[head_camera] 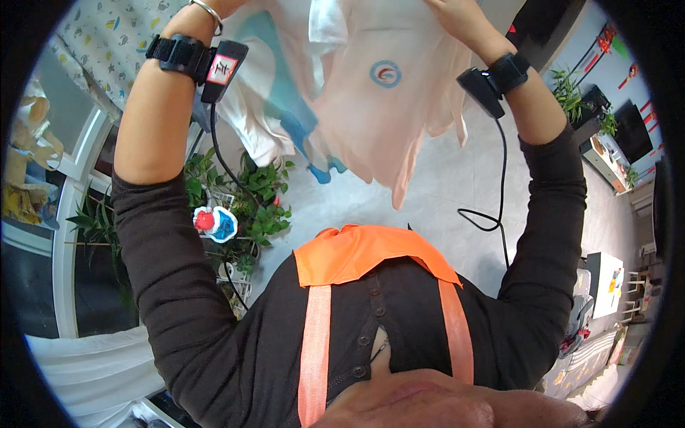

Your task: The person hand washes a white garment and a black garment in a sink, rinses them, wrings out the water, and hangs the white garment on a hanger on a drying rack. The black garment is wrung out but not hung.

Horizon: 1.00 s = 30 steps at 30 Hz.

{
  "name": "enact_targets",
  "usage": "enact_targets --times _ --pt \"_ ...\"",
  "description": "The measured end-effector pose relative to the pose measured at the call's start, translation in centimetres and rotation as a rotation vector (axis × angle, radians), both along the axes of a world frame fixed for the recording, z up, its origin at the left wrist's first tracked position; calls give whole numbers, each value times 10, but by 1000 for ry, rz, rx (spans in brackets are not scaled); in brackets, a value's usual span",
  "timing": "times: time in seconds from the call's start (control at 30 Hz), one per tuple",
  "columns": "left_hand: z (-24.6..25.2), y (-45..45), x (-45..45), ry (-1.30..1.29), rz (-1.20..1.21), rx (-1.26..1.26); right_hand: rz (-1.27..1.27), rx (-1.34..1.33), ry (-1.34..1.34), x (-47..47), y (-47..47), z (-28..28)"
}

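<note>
Both my arms reach up past the top edge of the view. Only the heel of my left hand (229,6) shows, beyond a silver bangle (210,15); its fingers are out of view. My right hand (445,12) is also cut off by the top edge, close to the upper right part of a pale pink shirt (369,123). This shirt hangs in front of me and bears a round blue emblem (385,74). Behind it and to its left hang a blue-green garment (286,91) and a white garment (257,128). Whether my fingers grip the cloth is hidden.
Leafy potted plants (265,214) and a red-and-blue ornament with white trim (217,223) stand low at left, near the window frame (67,214). Black cables (502,176) trail from both wrist devices. A white cabinet (604,163) and a white-topped table (609,283) are at right.
</note>
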State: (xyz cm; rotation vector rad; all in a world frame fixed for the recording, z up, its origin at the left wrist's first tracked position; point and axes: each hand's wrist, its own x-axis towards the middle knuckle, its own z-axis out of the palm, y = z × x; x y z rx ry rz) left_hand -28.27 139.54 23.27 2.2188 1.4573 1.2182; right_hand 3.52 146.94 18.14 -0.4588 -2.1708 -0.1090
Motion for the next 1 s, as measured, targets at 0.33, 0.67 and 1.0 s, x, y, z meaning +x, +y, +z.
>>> enact_targets --times 0.33,0.67,1.0 --pt "-59 40 -41 85 -22 -66 -308 -129 220 110 1 32" --pt "45 74 -36 115 -64 157 -401 65 208 191 -9 60" --pt "27 74 76 577 -14 404 -399 -68 310 175 -29 37"
